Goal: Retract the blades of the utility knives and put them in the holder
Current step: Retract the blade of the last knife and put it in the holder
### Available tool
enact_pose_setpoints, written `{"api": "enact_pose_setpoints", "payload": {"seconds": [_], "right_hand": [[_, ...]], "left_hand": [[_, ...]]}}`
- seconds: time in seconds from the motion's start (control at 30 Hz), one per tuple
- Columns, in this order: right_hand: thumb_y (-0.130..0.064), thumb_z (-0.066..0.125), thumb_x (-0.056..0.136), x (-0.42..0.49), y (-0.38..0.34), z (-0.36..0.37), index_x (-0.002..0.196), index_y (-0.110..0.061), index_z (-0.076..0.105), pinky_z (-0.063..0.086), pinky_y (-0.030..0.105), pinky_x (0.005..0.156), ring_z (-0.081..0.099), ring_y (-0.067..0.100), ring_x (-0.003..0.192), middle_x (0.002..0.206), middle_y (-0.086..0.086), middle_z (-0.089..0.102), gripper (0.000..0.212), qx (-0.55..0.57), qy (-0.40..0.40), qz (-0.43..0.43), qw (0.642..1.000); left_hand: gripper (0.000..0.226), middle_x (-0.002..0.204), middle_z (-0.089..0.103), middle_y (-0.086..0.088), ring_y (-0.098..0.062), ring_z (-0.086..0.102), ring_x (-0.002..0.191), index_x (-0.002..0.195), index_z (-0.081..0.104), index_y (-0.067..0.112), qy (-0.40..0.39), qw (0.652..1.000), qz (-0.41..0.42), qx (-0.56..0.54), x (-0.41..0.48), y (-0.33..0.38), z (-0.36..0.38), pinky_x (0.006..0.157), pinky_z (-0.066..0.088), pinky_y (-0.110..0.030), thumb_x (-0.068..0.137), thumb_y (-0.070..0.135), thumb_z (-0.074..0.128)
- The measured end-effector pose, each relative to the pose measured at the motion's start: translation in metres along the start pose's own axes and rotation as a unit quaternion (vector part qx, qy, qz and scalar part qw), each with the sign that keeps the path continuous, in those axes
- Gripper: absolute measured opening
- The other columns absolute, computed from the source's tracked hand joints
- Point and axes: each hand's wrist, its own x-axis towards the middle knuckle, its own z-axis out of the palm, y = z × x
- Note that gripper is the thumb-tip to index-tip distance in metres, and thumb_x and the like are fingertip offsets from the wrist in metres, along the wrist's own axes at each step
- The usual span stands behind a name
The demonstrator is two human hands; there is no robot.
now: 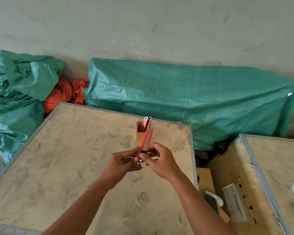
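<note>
I hold one red utility knife (pixel 147 139) above the wooden crate top (pixel 66 158), its metal tip pointing away from me toward the holder. My left hand (pixel 123 162) grips the knife's near end from the left. My right hand (pixel 157 161) pinches the same end, thumb on the black slider knob. No blade shows beyond the metal tip. The small wooden holder (pixel 140 135) stands near the crate's far edge, with several red knives (pixel 146 122) upright inside it.
Green tarpaulin (pixel 185 97) covers a long bundle behind the crate, and more tarp and orange cloth (pixel 63 94) lie at the left. A second crate (pixel 270 175) stands at the right, with a gap holding boxes between them.
</note>
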Motion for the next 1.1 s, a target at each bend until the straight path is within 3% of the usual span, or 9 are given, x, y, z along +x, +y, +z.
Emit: {"api": "enact_pose_setpoints", "payload": {"seconds": [0.17,0.33,0.43,0.53,0.67,0.83,0.97,1.1], "right_hand": [[-0.012,0.07,0.095,0.046,0.009,-0.018,0.114,-0.015,0.075,0.067,0.039,0.073,0.077,0.017,0.092,0.103,0.004,0.076,0.019,0.055,0.026,0.027,0.998],[0.0,0.074,0.089,0.11,0.02,-0.032,0.113,-0.011,0.076,0.068,0.04,0.071,0.078,0.022,0.084,0.104,0.013,0.076,0.027,0.023,0.05,0.034,0.998],[0.0,0.079,0.084,0.148,0.035,-0.03,0.108,-0.014,0.079,0.067,0.043,0.073,0.078,0.022,0.083,0.101,0.008,0.077,0.027,-0.001,0.087,0.037,0.996],[-0.004,0.082,0.081,0.178,0.054,-0.018,0.103,-0.022,0.081,0.066,0.047,0.078,0.078,0.021,0.085,0.101,0.002,0.079,0.029,-0.026,0.124,0.033,0.991],[-0.001,0.079,0.084,0.199,0.07,-0.004,0.11,-0.018,0.08,0.065,0.041,0.08,0.076,0.021,0.083,0.107,0.006,0.08,0.031,-0.071,0.154,0.025,0.985],[-0.001,0.074,0.087,0.205,0.084,0.015,0.117,-0.014,0.078,0.056,0.027,0.09,0.075,0.026,0.096,0.11,0.011,0.079,0.032,-0.137,0.116,0.012,0.984],[0.005,0.07,0.085,0.201,0.092,0.028,0.124,-0.008,0.073,0.054,0.036,0.101,0.072,0.034,0.108,0.118,0.018,0.076,0.042,-0.172,0.035,0.014,0.984],[0.005,0.068,0.086,0.202,0.094,0.031,0.126,-0.007,0.072,0.05,0.035,0.104,0.07,0.034,0.112,0.122,0.018,0.074,0.042,-0.189,0.011,0.021,0.982]], "left_hand": [[0.042,0.096,0.079,-0.006,-0.025,0.072,0.08,0.106,0.076,0.03,-0.001,1.0,-0.007,0.019,0.039,0.001,0.002,0.08,0.062,-0.04,0.088,-0.006,0.064],[0.036,0.108,0.075,-0.01,-0.032,0.073,0.094,0.119,0.07,0.019,0.033,0.993,-0.009,0.113,0.099,0.004,0.004,0.079,0.063,-0.037,0.091,-0.002,0.064],[0.036,0.109,0.073,-0.007,-0.035,0.069,0.101,0.122,0.069,0.017,0.078,0.987,-0.021,0.138,0.145,-0.004,0.001,0.084,0.061,-0.043,0.09,-0.001,0.065],[0.035,0.113,0.073,0.0,-0.026,0.07,0.099,0.119,0.071,0.023,0.1,0.978,-0.018,0.181,0.182,-0.014,-0.001,0.087,0.06,-0.047,0.091,0.002,0.065],[0.043,0.121,0.07,0.0,-0.018,0.062,0.11,0.12,0.071,0.022,0.126,0.956,0.005,0.264,0.209,-0.028,-0.002,0.099,0.049,-0.035,0.09,-0.006,0.057],[0.061,0.132,0.058,-0.012,-0.03,0.06,0.115,0.142,0.049,0.01,0.129,0.923,-0.058,0.357,0.235,-0.056,-0.013,0.099,0.05,-0.042,0.085,0.005,0.07],[0.053,0.118,0.067,-0.011,-0.03,0.067,0.102,0.134,0.057,0.015,0.117,0.923,-0.066,0.359,0.242,-0.064,-0.016,0.087,0.054,-0.037,0.083,0.003,0.067],[0.054,0.118,0.066,-0.011,-0.027,0.065,0.1,0.134,0.057,0.016,0.129,0.923,-0.059,0.359,0.24,-0.064,-0.015,0.086,0.055,-0.037,0.083,0.002,0.068]]}}
